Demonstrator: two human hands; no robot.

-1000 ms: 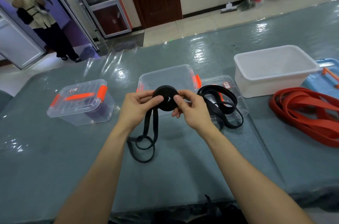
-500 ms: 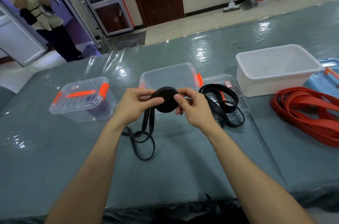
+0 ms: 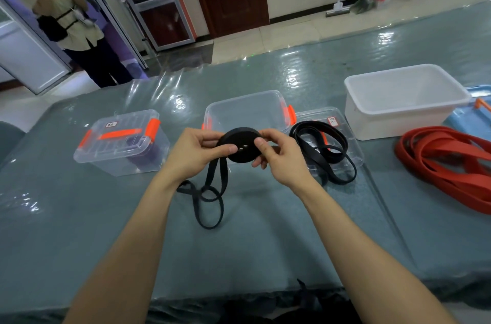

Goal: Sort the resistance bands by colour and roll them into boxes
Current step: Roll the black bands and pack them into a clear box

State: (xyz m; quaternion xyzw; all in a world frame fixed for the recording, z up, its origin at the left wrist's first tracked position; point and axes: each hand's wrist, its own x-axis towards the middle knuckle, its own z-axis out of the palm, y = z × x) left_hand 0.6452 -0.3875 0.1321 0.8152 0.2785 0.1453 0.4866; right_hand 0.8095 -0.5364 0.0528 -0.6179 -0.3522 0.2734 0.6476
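Tabletop (image 3: 265, 244): grey-green cloth under a glossy clear film, filling the whole near field.
Red bands (image 3: 446, 161): heap of broad loops lying loose at the right edge, just in front of a blue lid (image 3: 467, 116).
White tub (image 3: 398, 122): open-topped, far right, just behind the red heap.
Closed clear box (image 3: 119, 143): left side, orange latches and handle, a dark purple shape (image 3: 143, 153) inside, too blurred to identify.
Open clear box (image 3: 247, 114): centre of the far row, orange latch on its right side.
Clear lid (image 3: 313, 116): flat on the tabletop just right of the open box, between it and the white tub.
Loose black band (image 3: 318, 124): draped in loops over that lid, near end spilling onto the tabletop.
Left hand (image 3: 194, 153): thumb and curled fingers pinching the left rim of the black roll (image 3: 240, 139).
Right hand (image 3: 281, 159): thumb on the near face, fingers curled round the right rim of the same roll.
Black roll: tightly wound disc of band, held in the air between both hands, in front of the open box.
Unrolled tail (image 3: 224, 175): two strands hanging from the roll beside the left hand, ending in twisted loops on the tabletop.
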